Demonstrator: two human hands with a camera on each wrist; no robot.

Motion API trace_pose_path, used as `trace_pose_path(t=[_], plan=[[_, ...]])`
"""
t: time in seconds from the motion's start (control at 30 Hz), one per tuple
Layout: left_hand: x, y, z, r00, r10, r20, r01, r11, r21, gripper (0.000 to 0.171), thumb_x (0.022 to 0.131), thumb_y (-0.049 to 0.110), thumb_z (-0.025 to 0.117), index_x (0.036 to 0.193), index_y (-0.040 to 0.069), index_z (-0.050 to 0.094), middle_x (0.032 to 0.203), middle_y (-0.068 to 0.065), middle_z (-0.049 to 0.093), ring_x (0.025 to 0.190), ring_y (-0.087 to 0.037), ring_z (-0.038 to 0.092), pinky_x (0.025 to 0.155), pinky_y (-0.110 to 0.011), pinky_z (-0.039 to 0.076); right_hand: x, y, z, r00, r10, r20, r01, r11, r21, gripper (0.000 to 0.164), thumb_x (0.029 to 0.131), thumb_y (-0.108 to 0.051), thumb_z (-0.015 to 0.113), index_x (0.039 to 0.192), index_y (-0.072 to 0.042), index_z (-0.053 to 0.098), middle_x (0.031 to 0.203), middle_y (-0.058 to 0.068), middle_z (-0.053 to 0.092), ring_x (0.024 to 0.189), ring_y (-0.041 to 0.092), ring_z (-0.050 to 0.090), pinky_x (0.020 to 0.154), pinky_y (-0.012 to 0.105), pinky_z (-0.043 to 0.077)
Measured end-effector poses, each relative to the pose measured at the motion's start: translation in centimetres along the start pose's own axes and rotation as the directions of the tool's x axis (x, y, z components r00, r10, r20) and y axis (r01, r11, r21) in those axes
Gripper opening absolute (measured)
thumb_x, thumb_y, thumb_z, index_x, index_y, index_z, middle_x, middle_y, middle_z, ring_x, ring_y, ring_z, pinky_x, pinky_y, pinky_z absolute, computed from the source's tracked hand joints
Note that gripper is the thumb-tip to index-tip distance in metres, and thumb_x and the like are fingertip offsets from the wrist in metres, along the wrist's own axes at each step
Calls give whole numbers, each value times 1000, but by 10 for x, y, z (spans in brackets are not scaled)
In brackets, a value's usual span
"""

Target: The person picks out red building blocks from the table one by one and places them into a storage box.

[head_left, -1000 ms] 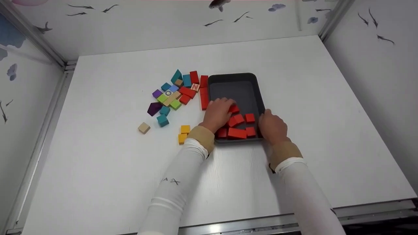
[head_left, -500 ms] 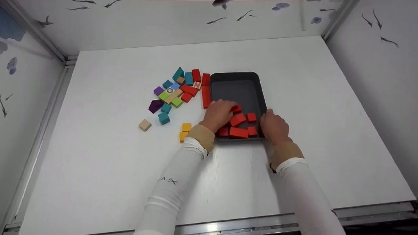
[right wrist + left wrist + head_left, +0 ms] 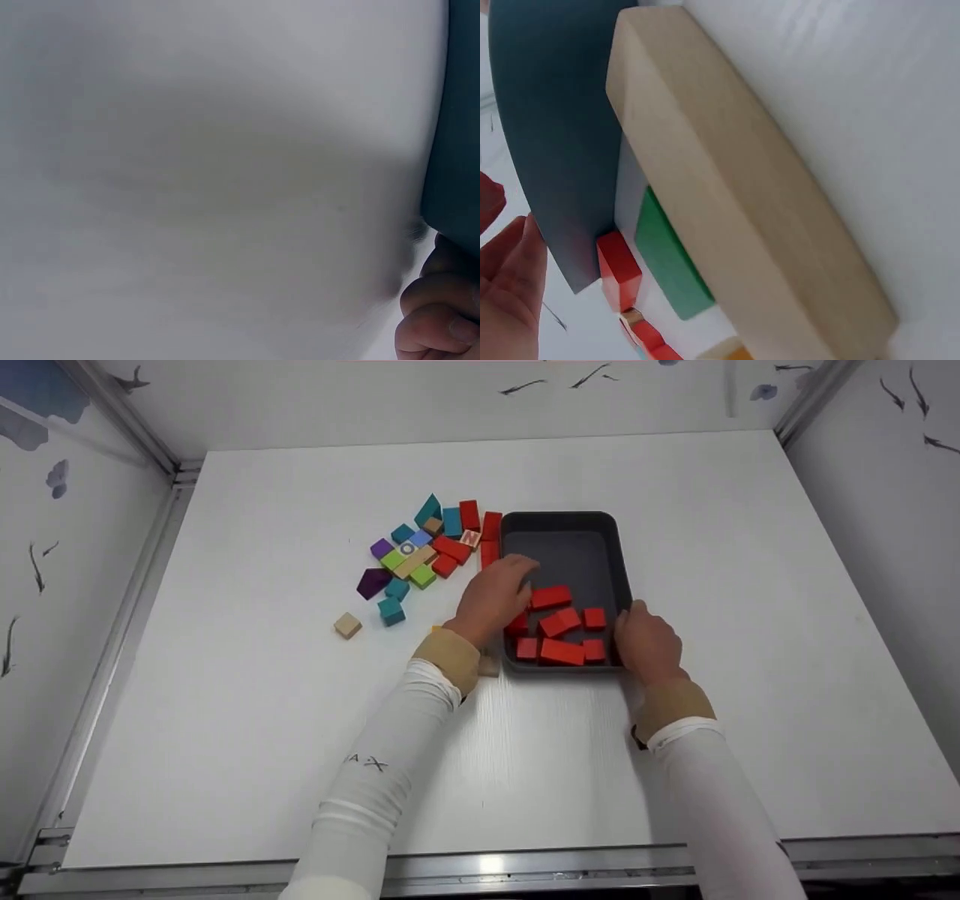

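Note:
A dark grey tray (image 3: 574, 551) holds several red blocks (image 3: 561, 652) in its near half. My right hand (image 3: 649, 645) grips the tray's right rim near the close corner; in the right wrist view its curled fingers (image 3: 442, 319) show beside the tray wall (image 3: 457, 150). My left hand (image 3: 491, 596) hovers over the left rim, fingers extended and loosely bent, with nothing seen between them. Below it, outside the tray, the left wrist view shows a long plain wooden block (image 3: 727, 180), a green block (image 3: 671, 259) and a red block (image 3: 619, 270) on the table.
Left of the tray lies a loose cluster of blocks: teal (image 3: 391, 611), purple (image 3: 373, 583), lime green (image 3: 423, 576) and several red ones (image 3: 452, 549). A lone wooden cube (image 3: 347, 625) sits farther left. Patterned white walls (image 3: 375, 405) surround the white table (image 3: 262, 720).
My left hand has lifted off the red block inside the tray and moved left over the rim; that block now lies in the tray. The right hand keeps its grip. The head view has shifted.

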State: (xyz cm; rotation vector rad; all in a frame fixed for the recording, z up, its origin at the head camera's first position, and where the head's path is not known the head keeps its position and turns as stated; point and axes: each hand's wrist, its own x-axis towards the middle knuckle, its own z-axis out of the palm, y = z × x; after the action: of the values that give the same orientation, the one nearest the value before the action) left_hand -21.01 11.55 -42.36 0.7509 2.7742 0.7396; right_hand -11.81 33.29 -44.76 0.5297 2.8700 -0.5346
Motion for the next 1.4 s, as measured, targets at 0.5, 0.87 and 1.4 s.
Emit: trace_pose_path(t=[0.5,0.87,1.4], plan=[[0,-46,-9,953,-279,-116,276,960,-37,44,88,23,56,130,26,43,126,3,43,114,-12,41,93,-30,38,5,0,0,1000,-1,21,1,1000,1,37,95,-29,27,109,1,44,87,24,56,72,33,54,61,47,43],[6,-41,3,972,-209,103,194,971,143,61,86,30,56,140,27,28,146,1,19,129,-22,23,97,-40,33,4,3,2,1000,-7,1,7,1000,-29,35,95,-27,27,106,1,44,83,24,57,71,35,57,56,46,43],[9,-35,6,977,-212,16,203,950,237,46,85,35,57,128,23,45,127,2,45,104,-20,44,83,-38,44,2,3,-1,1000,-11,12,11,999,-37,38,95,-28,26,110,3,44,89,25,57,73,34,56,59,46,44]])
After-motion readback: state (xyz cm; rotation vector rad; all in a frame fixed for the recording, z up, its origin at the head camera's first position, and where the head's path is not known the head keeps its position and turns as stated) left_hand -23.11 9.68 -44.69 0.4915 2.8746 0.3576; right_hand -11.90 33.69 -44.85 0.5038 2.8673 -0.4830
